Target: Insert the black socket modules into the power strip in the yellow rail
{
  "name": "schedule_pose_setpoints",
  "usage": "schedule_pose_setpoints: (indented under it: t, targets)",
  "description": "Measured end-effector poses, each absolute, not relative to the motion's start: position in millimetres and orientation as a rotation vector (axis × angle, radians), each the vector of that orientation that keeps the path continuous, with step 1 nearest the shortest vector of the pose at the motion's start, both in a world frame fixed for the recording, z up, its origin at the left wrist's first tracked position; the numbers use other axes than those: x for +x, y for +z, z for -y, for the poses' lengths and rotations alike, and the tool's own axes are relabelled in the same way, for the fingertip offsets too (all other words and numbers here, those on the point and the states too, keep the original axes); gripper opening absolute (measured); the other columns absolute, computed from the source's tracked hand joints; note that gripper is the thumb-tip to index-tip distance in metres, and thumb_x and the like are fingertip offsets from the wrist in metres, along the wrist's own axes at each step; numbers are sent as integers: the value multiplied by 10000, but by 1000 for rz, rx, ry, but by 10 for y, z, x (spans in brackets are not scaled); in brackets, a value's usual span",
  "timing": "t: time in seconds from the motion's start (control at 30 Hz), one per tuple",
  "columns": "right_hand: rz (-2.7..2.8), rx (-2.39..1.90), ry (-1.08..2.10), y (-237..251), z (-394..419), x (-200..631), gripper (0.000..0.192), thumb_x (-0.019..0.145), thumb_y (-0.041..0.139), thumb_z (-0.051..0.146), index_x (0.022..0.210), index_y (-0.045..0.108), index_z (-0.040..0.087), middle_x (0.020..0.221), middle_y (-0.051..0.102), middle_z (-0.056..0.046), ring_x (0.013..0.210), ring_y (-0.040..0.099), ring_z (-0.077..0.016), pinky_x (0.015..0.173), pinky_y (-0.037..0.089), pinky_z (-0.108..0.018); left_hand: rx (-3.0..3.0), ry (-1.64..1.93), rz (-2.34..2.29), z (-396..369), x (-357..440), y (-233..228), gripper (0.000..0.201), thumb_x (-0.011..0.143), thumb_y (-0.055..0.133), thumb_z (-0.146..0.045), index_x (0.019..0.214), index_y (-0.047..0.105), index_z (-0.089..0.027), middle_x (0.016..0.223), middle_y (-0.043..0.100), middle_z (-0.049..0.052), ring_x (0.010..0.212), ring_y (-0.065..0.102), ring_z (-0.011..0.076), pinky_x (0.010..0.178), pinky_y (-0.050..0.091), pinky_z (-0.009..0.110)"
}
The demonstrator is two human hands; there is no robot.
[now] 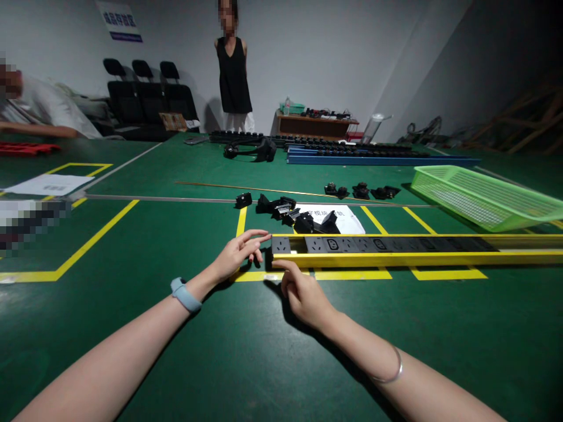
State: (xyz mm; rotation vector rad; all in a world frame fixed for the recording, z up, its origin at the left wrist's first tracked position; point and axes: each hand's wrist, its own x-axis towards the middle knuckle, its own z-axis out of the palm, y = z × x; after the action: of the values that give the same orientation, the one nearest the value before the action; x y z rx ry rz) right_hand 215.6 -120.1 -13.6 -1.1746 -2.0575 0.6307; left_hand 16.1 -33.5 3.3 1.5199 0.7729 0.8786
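A long yellow rail (519, 259) lies across the green table, with a row of black socket modules (356, 244) set in its channel. One black socket module (281, 245) sits at the rail's left end, and a gap separates it from the row. My left hand (235, 257) is at that end, fingers stretched out, the index fingertip at the upper corner. The near corner is met by the extended index finger of my right hand (305, 296), whose other fingers are loosely bent. Neither hand grips anything. Loose black modules (303, 220) lie just behind the rail, partly over a white printed sheet (349, 221).
A green plastic basket (479, 202) stands at the right. Behind are a thin brass-coloured rod (246, 187), blue rails (373, 158) and a black headset (250, 149). A person (235, 73) stands beyond the table; another person (57, 105) is at the left.
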Motion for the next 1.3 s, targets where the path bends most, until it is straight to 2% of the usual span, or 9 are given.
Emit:
schedule_pose_setpoints:
  t: [0.13,0.23,0.53,0.83,1.13,1.3]
  targets:
    - [1986,-1288,526,-175,1174,2174,718,787,377,22,1459,209,209,724,617,10,566,539,-121,613,446,-217,1628,871,-768,376,155,7,553,875,526,-366,1381,367,-209,1381,486,204,723,647,131,627,463,255]
    - [1996,-1402,464,-182,1157,2170,752,801,393,37,1488,163,237,713,622,4,559,554,-132,604,453,-227,1700,859,-781,403,152,7,595,875,530,-361,1414,320,-222,1394,470,205,745,658,144,667,486,273]
    - [1973,-1507,432,-155,1147,2148,673,789,397,30,1427,333,234,764,650,-30,609,594,-153,619,471,-241,1718,852,-777,399,146,13,562,878,532,-375,1394,371,-222,1391,473,204,739,666,149,693,502,283]
    - [1961,-1529,409,-159,1155,2148,653,806,384,55,1431,285,217,721,637,-21,571,587,-160,562,431,-229,1716,830,-784,411,152,42,540,891,505,-376,1388,368,-215,1406,458,200,749,663,149,687,498,282]
    - [1880,-1569,337,-137,1138,2163,557,802,375,69,1352,332,143,653,627,-18,525,572,-161,520,393,-229,1699,840,-789,409,159,30,509,883,511,-375,1352,408,-205,1403,458,207,720,644,132,662,488,272]
    - [1811,-1659,372,-122,1137,2164,527,793,372,74,1317,347,131,651,627,-29,535,586,-182,539,413,-254,1685,842,-785,402,165,19,483,882,507,-366,1327,428,-195,1404,460,198,720,651,140,651,487,274]
